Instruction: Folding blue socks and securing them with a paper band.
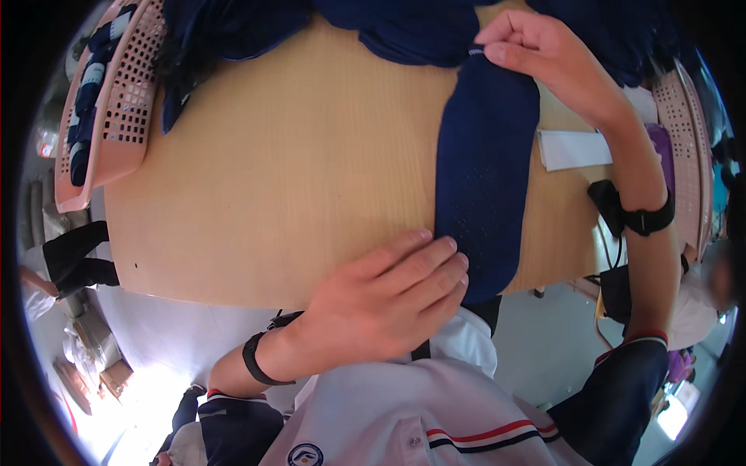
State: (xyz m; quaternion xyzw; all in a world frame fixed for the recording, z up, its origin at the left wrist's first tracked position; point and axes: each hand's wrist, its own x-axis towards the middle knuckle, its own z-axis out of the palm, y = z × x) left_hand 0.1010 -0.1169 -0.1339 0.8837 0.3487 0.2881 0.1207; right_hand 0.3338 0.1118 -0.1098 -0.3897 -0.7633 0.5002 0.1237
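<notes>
A long navy sock (483, 171) lies flat on the table, its rounded end towards me at the table's near edge. Faint small dots show on its lower half. At its far end, my right hand (536, 54) pinches the edge between thumb and bent fingers, by a small pale mark. My left hand (388, 299) rests with fingers stretched out, their tips touching the sock's left side near the rounded end; nothing is gripped in it.
Piles of navy fabric (412, 31) lie along the far side of the wooden table (295, 171). A pink perforated basket (128, 109) with banded navy bundles stands at left, another basket (684, 140) at right. White paper (573, 150) lies right of the sock. Other people are at both sides.
</notes>
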